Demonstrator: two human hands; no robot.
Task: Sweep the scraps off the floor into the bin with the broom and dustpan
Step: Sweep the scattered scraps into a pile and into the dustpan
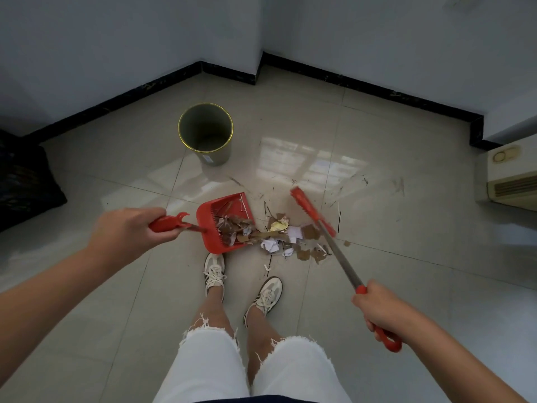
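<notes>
A red dustpan (pixel 209 216) rests on the tiled floor with its mouth facing right; brown and white scraps lie inside it. My left hand (pixel 128 231) grips its red handle. More paper and cardboard scraps (pixel 293 238) lie in a pile just right of the pan's mouth. The red broom head (pixel 312 210) stands at the pile's right side, blurred. Its metal shaft slants down to my right hand (pixel 380 309), which holds the red handle end. A grey-green round bin (pixel 205 133) with a yellow rim stands open on the floor behind the dustpan.
My two feet in white sneakers (pixel 214 271) stand just below the dustpan and pile. A black bag (pixel 23 181) lies at the left wall. A beige appliance (pixel 511 175) sits at the right. Walls with black skirting close the far side.
</notes>
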